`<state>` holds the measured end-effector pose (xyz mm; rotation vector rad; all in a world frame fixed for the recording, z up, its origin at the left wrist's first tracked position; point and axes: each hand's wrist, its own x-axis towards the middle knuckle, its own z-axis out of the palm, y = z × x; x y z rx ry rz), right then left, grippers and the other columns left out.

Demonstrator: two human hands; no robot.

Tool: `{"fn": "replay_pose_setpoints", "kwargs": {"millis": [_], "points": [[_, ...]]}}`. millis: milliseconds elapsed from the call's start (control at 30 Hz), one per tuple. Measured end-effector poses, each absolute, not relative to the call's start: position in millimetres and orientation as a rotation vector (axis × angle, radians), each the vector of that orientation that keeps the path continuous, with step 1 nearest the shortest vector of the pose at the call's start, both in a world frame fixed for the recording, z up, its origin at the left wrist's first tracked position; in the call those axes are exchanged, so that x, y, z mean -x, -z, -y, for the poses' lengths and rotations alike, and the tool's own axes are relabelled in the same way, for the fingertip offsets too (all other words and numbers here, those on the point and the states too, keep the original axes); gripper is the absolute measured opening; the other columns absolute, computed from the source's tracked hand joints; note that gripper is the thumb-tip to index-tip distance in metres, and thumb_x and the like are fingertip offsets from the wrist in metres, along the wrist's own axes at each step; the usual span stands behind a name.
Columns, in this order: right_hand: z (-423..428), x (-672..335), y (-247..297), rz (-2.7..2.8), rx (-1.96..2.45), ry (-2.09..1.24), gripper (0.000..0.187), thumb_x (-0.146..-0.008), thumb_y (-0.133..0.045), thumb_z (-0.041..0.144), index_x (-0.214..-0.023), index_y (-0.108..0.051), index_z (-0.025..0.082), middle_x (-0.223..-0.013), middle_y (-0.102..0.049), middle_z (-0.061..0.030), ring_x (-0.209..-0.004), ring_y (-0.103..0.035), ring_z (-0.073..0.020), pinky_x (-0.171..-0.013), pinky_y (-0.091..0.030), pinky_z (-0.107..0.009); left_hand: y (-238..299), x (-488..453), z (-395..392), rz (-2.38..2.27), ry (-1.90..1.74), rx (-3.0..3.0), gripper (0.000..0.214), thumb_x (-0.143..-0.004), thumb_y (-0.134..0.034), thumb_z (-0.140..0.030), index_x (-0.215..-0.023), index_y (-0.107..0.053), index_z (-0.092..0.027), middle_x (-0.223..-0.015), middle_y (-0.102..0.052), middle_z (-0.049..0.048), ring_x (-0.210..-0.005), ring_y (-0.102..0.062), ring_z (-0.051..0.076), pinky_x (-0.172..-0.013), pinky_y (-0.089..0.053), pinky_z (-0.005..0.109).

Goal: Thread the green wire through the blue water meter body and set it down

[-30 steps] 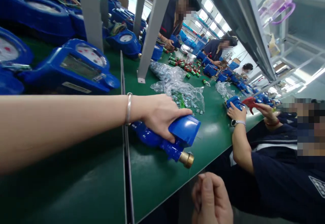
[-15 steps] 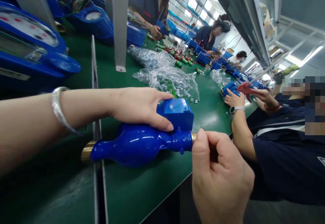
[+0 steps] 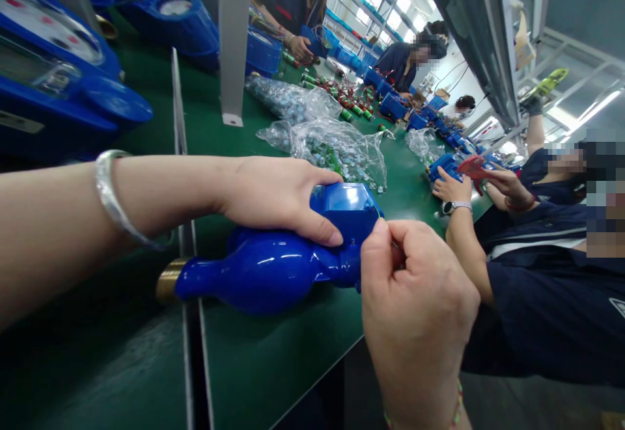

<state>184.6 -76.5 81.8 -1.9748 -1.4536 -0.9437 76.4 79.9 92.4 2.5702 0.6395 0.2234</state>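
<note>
A blue water meter (image 3: 268, 275) lies on its side on the green table, its brass threaded end (image 3: 170, 280) pointing left. My left hand (image 3: 283, 199) grips the meter's blue box-shaped part (image 3: 349, 212) from above, thumb on the near side and fingers hidden behind. My right hand (image 3: 415, 287) is closed in a pinch at the right corner of that box. From its fingertips a short bit of thin, yellowish-green wire (image 3: 379, 213) shows against the box. The meter's other end is hidden behind my right hand.
Clear plastic bags of small seal tags (image 3: 336, 150) lie behind the meter. A metal post (image 3: 232, 46) stands at the back, with more blue meters (image 3: 63, 72) at left. At right, a co-worker's hand (image 3: 452, 186) rests on another meter beside red-handled pliers (image 3: 473, 168).
My right hand has moved up and slightly left, from the meter's brass end to the box corner. The meter and my left hand have shifted slightly right and up.
</note>
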Motion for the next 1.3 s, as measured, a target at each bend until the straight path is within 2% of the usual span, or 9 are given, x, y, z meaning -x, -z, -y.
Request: {"fn": "replay_pose_setpoints", "kwargs": {"millis": [267, 733, 1033, 1300], "points": [[75.5, -184.2, -77.3, 1.444, 1.941, 1.046, 0.020, -0.082, -0.051, 0.026, -0.064, -0.056, 0.018, -0.057, -0.050, 0.0015, -0.055, -0.049, -0.0127, -0.055, -0.035, -0.027, -90.7, -77.1, -80.3, -0.613, -0.236, -2.558, 0.073, -0.061, -0.058, -0.068, -0.118, -0.050, -0.023, -0.094, -0.063, 0.0038, -0.077, -0.057, 0.021, -0.065, -0.036, 0.024], [73.4, -185.9, -73.9, 1.495, 1.912, 1.103, 0.019, -0.082, -0.051, 0.025, -0.065, -0.057, 0.018, -0.057, -0.051, 0.0009, -0.057, -0.050, -0.0124, -0.058, -0.036, -0.026, -88.8, -77.4, -80.7, -0.604, -0.244, -2.562, 0.069, -0.061, -0.057, -0.069, -0.112, -0.054, -0.022, -0.089, -0.064, 0.0036, -0.075, -0.056, 0.021, -0.066, -0.036, 0.025], [69.4, -182.2, -75.0, 1.485, 1.906, 1.087, 0.016, -0.081, -0.051, 0.025, -0.070, -0.060, 0.018, -0.060, -0.052, 0.0000, -0.058, -0.050, -0.0133, -0.058, -0.037, -0.027, -89.5, -75.8, -78.4, -0.649, -0.241, -2.603, 0.080, -0.059, -0.055, -0.071, -0.123, -0.047, -0.023, -0.099, -0.062, 0.0066, -0.082, -0.057, 0.025, -0.068, -0.037, 0.026], [72.1, -180.6, -71.5, 1.428, 1.933, 1.150, 0.018, -0.084, -0.049, 0.027, -0.072, -0.057, 0.017, -0.061, -0.052, 0.0000, -0.058, -0.049, -0.0143, -0.057, -0.035, -0.028, -84.6, -76.3, -77.7, -0.676, -0.267, -2.611, 0.088, -0.057, -0.054, -0.074, -0.128, -0.042, -0.023, -0.100, -0.062, 0.0077, -0.082, -0.058, 0.026, -0.074, -0.038, 0.030]]}}
